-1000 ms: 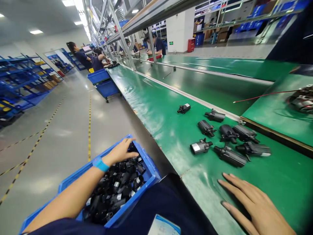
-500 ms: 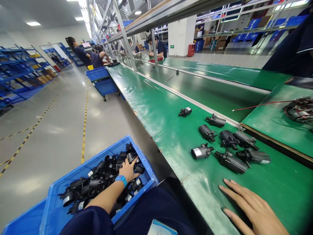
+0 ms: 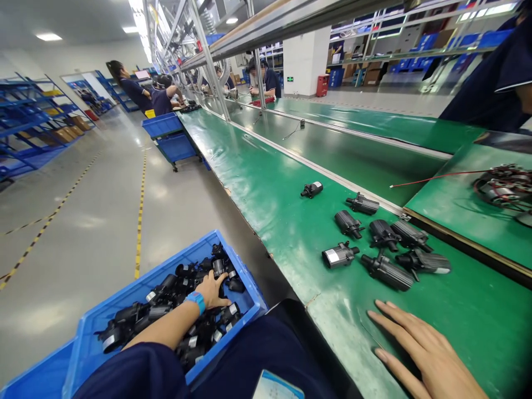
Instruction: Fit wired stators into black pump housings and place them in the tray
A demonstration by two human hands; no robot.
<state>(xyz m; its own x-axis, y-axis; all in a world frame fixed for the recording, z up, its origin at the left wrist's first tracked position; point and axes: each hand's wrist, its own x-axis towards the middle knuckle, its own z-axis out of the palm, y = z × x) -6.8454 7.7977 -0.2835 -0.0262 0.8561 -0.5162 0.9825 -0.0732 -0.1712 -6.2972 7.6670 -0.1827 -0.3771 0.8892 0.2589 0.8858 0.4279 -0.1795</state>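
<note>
My left hand (image 3: 210, 290), with a blue band on its wrist, reaches into a blue bin (image 3: 89, 332) among small black pumps (image 3: 164, 285). Its thumb and forefinger are spread and touch the pile; the other fingers are partly hidden. No pump is visibly gripped. Flat on the green table rests my right hand (image 3: 424, 346), empty and with its fingers apart. Just beyond it lie several ribbed black pumps with nozzles, the nearest being one pump (image 3: 388, 271). Another pump with a white label (image 3: 339, 255) lies to their left, and a smaller pump (image 3: 311, 189) is farther off.
A metal rail (image 3: 316, 169) runs along the green table (image 3: 266, 205). Wired motors (image 3: 505, 185) lie on a raised surface at the right. Another blue bin (image 3: 37, 382) shows under the first. Several co-workers are along the line; one person's dark sleeve (image 3: 513, 61) is at far right.
My left hand has shifted slightly left and back within the bin, its thumb and forefinger still apart. My right hand stays on the table. The view has moved slightly.
</note>
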